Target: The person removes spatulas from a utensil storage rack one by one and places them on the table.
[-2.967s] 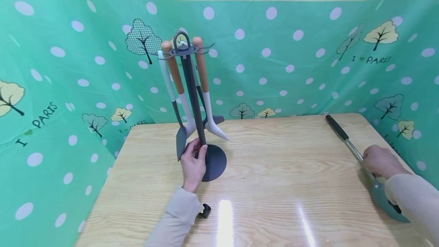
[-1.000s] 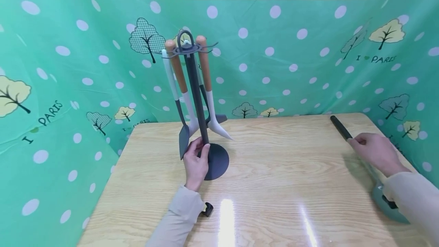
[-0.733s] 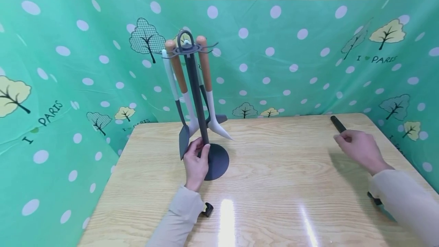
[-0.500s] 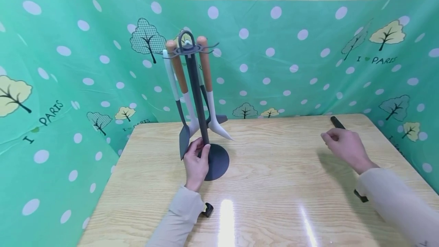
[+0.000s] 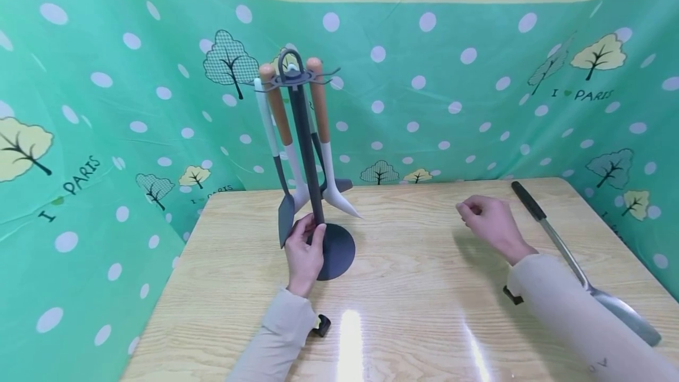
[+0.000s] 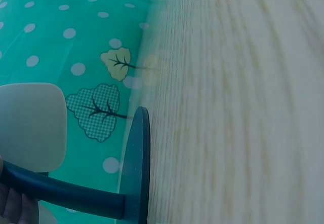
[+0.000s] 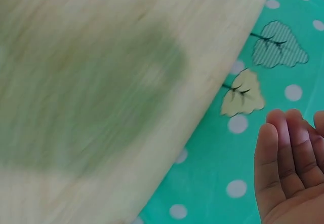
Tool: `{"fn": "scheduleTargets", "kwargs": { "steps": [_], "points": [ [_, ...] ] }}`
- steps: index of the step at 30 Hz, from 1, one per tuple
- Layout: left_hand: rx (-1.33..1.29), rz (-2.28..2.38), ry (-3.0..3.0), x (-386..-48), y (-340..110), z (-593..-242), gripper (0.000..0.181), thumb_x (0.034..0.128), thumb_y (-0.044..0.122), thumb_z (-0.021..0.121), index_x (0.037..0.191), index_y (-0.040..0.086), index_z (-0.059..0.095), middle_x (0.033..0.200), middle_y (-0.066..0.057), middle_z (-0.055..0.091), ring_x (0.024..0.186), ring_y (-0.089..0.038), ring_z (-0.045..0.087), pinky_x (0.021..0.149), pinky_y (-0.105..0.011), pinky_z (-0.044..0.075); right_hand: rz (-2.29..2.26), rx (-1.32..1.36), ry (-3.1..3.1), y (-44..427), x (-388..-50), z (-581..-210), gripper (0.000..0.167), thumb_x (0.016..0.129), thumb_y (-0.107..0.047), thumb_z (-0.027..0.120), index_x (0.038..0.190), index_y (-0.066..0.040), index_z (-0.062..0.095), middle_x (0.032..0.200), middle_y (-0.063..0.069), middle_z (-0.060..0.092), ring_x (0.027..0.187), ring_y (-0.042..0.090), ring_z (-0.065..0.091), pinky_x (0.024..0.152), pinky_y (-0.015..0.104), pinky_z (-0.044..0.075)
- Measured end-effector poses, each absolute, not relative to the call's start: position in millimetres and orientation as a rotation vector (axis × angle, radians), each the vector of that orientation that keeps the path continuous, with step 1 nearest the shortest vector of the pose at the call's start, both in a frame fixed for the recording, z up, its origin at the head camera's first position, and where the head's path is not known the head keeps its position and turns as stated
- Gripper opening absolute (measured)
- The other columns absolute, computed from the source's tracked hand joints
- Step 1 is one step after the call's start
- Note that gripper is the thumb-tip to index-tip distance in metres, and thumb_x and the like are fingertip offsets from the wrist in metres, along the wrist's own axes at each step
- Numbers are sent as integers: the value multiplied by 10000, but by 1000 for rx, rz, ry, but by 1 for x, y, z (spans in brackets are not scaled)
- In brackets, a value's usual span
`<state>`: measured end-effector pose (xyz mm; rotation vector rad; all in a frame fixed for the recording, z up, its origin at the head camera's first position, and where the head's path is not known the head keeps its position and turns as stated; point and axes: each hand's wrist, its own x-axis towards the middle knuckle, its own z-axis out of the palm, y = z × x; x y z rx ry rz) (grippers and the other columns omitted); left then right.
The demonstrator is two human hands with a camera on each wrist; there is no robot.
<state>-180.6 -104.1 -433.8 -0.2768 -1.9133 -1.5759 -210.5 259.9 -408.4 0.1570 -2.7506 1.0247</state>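
Stand [image 5: 309, 158] inside the edges of the desk [image 5: 403, 252], clamped in the left hand [image 5: 305, 255]; right hand [image 5: 490, 223] raised well apart, fingers loosely curled.
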Motion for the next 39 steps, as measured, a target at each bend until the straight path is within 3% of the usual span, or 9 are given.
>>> {"fn": "scheduleTargets", "kwargs": {
  "steps": [13,28,39],
  "points": [
    [-271,-1567,-1911,-179,-105,-433,206,854,-71,654,1049,-134,630,927,-276,643,847,-395,634,795,-498,525,1070,293,-2701,206,-227,-395,242,968,-234,550,851,-76,691,676,34,595,574,191,499,520,310,436],
    [-274,-1586,-1918,-180,-105,-432,209,864,-58,649,1059,-130,630,937,-267,646,856,-385,631,808,-485,523,1118,370,-2657,161,-233,-377,179,945,-229,588,922,-99,708,825,28,660,687,185,558,624,334,486],
    [-285,-1572,-1915,-179,-105,-432,204,858,-64,653,1049,-132,630,933,-266,647,849,-389,631,796,-481,525,1174,395,-2639,134,-237,-366,175,935,-234,603,915,-94,707,783,20,649,681,187,566,614,325,497]
  ]
}}
